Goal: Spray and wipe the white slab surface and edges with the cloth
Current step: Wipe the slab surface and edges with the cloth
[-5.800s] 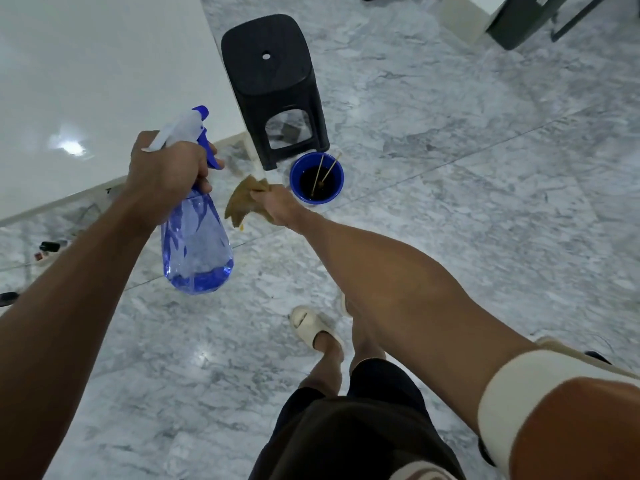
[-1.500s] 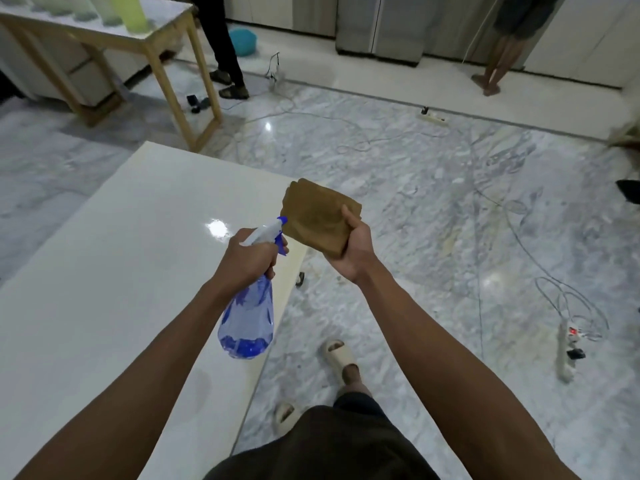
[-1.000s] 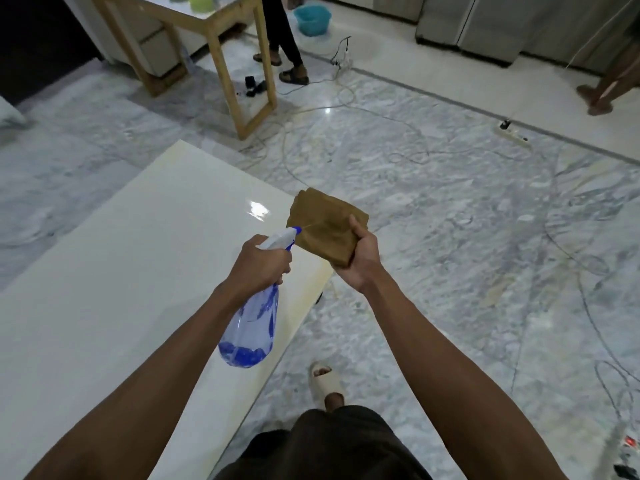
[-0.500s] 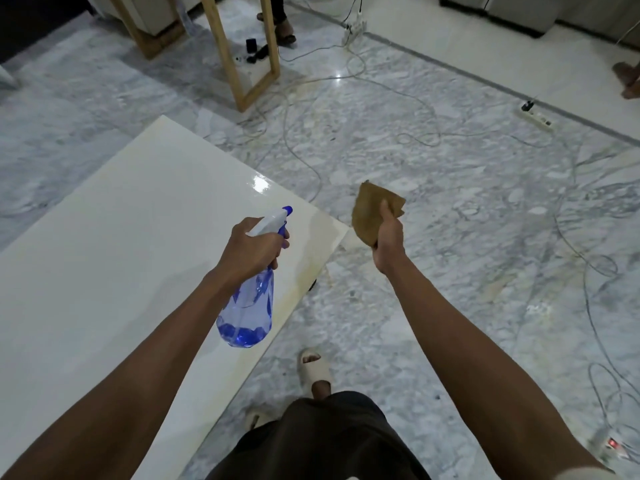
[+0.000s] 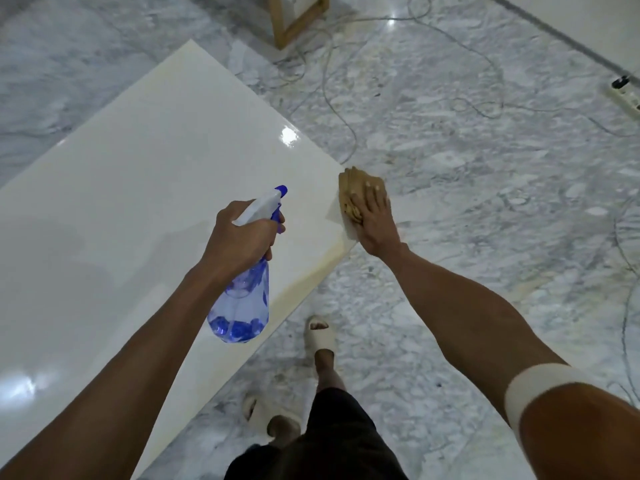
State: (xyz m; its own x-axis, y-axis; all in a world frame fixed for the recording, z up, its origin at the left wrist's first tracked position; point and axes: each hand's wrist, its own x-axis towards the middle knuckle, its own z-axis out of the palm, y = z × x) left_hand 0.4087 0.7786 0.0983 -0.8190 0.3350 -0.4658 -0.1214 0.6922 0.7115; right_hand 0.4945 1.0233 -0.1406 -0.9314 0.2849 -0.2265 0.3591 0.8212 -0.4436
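Your left grip curls round the spray bottle above the white slab; your right grip, fingers straight, presses the cloth on its corner

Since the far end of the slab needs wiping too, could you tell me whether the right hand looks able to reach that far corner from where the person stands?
Probably not without stepping forward: the right hand presses the cloth at the near right corner of the white slab, arm nearly straight.

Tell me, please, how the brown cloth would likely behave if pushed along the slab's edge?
The cloth looks soft and folded, so it should bunch. The slab is glossy, so it probably slides easily. The right hand pressing flat likely keeps it steady.
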